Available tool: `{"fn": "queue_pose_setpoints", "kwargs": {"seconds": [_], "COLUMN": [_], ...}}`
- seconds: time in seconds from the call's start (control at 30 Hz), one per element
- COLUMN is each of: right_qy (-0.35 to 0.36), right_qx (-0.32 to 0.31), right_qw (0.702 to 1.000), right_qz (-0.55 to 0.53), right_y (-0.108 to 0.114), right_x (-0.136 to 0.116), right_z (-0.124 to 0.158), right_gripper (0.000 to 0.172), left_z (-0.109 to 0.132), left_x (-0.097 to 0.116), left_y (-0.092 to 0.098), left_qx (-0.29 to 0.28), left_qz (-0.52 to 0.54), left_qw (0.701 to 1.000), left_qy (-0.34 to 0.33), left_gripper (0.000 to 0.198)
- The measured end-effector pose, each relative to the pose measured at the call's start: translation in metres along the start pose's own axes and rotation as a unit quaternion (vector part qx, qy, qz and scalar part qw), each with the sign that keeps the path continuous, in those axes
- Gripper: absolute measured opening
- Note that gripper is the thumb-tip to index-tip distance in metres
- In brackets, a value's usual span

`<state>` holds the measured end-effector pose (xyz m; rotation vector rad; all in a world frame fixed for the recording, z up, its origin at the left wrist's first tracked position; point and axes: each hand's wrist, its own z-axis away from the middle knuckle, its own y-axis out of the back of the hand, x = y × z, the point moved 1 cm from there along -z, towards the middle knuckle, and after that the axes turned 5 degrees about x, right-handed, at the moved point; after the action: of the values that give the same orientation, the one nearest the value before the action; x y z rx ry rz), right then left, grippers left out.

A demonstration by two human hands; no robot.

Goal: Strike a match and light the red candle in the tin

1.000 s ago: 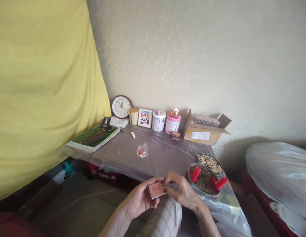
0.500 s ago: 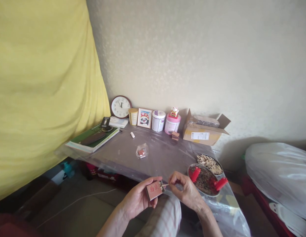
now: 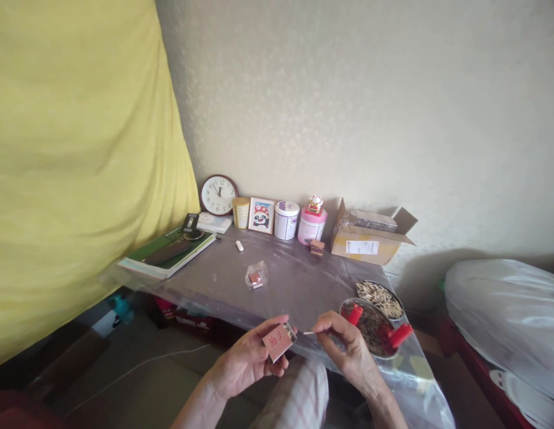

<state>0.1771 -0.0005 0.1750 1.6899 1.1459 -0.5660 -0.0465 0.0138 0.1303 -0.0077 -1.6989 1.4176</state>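
My left hand [image 3: 249,356] is closed round a small pinkish-brown matchbox [image 3: 279,342] with red lettering, held above my knee. The box is tilted, and its right end is partly open with matches visible inside. Between the thumb and fingers of my right hand [image 3: 348,348] is a single match [image 3: 309,332], its pale tip pointing left toward the box but apart from it. Close to the right hand, on the table corner, stand a dish of dark bits [image 3: 370,328] with red candles in it and a dish of loose matches [image 3: 379,298].
Across the plastic-covered table [image 3: 205,277] are a small clear bag [image 3: 257,275], a green book [image 3: 165,253], a clock [image 3: 219,195], tins [image 3: 286,220], a picture frame [image 3: 261,215] and an open carton [image 3: 370,238]. A plastic-wrapped bundle [image 3: 504,316] lies at the right.
My right hand has drawn back to the right with the match, whose end was at the box's open end before. The matchbox in my left hand has tilted a little.
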Motion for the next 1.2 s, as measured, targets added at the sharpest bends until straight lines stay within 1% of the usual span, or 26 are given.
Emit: {"fn": "queue_pose_setpoints", "kwargs": {"seconds": [0.1, 0.2, 0.3, 0.4, 0.53, 0.63, 0.73, 0.93, 1.03, 1.13, 1.2], "right_qy": [0.023, 0.065, 0.117, 0.155, 0.183, 0.194, 0.179, 0.097, 0.059, 0.028, 0.006], "right_qx": [0.008, 0.024, 0.05, 0.079, 0.105, 0.117, 0.121, 0.145, 0.161, 0.172, 0.195], "right_qw": [0.999, 0.996, 0.988, 0.977, 0.965, 0.962, 0.968, 0.984, 0.985, 0.981, 0.975], "right_qz": [0.03, 0.064, 0.092, 0.122, 0.154, 0.153, 0.125, 0.034, -0.019, -0.08, -0.108], "right_y": [-0.001, -0.005, -0.011, -0.018, -0.023, -0.023, -0.023, -0.026, -0.029, -0.034, -0.038], "right_x": [-0.003, -0.007, -0.011, -0.012, -0.014, -0.017, -0.019, -0.013, -0.007, 0.0, 0.006], "right_z": [0.004, 0.006, 0.007, 0.009, 0.01, 0.01, 0.011, 0.012, 0.014, 0.017, 0.019], "right_gripper": [0.011, 0.012, 0.014, 0.014, 0.013, 0.012, 0.01, 0.005, 0.001, 0.005, 0.009], "left_z": [-0.002, -0.006, -0.01, -0.012, -0.014, -0.015, -0.015, -0.014, -0.016, -0.019, -0.021], "left_x": [-0.003, -0.007, -0.01, -0.013, -0.016, -0.019, -0.02, -0.019, -0.021, -0.026, -0.027], "left_y": [0.0, -0.001, -0.004, -0.01, -0.017, -0.02, -0.022, -0.031, -0.031, -0.026, -0.024], "left_qx": [0.023, 0.036, 0.042, 0.044, 0.054, 0.057, 0.059, 0.094, 0.111, 0.112, 0.115], "left_qz": [-0.002, -0.005, -0.019, -0.028, -0.027, -0.027, -0.032, -0.043, -0.054, -0.071, -0.086], "left_qw": [1.0, 0.998, 0.996, 0.994, 0.989, 0.986, 0.984, 0.981, 0.979, 0.976, 0.972], "left_qy": [-0.015, -0.043, -0.076, -0.1, -0.135, -0.152, -0.163, -0.164, -0.164, -0.175, -0.186], "left_gripper": [0.054, 0.05, 0.045, 0.042, 0.04, 0.039, 0.04, 0.04, 0.039, 0.037, 0.035]}}
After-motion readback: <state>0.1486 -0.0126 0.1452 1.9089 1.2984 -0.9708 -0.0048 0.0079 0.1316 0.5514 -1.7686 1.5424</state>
